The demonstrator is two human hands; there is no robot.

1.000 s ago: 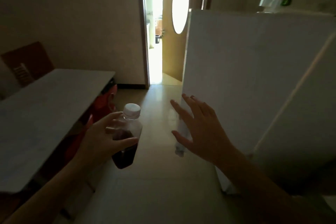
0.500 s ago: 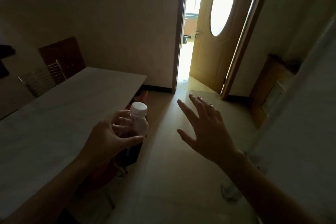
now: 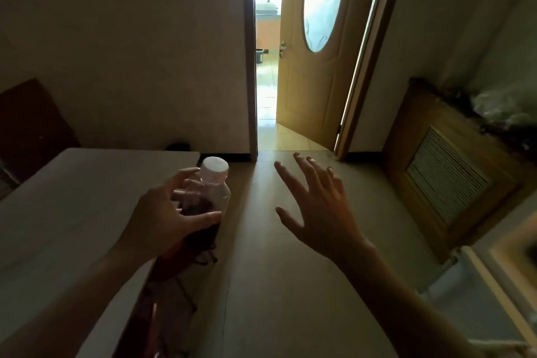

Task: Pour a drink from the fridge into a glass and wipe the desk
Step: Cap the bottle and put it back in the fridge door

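Observation:
My left hand [image 3: 162, 218] grips a clear plastic bottle [image 3: 212, 192] with a white cap and dark drink in its lower half, held upright over the right edge of the pale desk [image 3: 66, 206]. To the bottle's right, my right hand [image 3: 316, 206] hangs in the air over the floor with fingers spread, holding nothing. No glass and no cloth are in view. The fridge is out of sight except for a white edge [image 3: 482, 276] at the lower right.
An open wooden door [image 3: 313, 73] with an oval window leads to a bright room ahead. A wooden cabinet [image 3: 444, 168] with a slatted panel stands against the right wall. A dark chair back [image 3: 32, 125] stands at the far left; red stools sit under the desk [image 3: 162, 264].
The white fridge door, which filled the right side and touched my right hand, has swung out of view. The view has turned, showing the doorway and cabinet. My left hand still holds the bottle.

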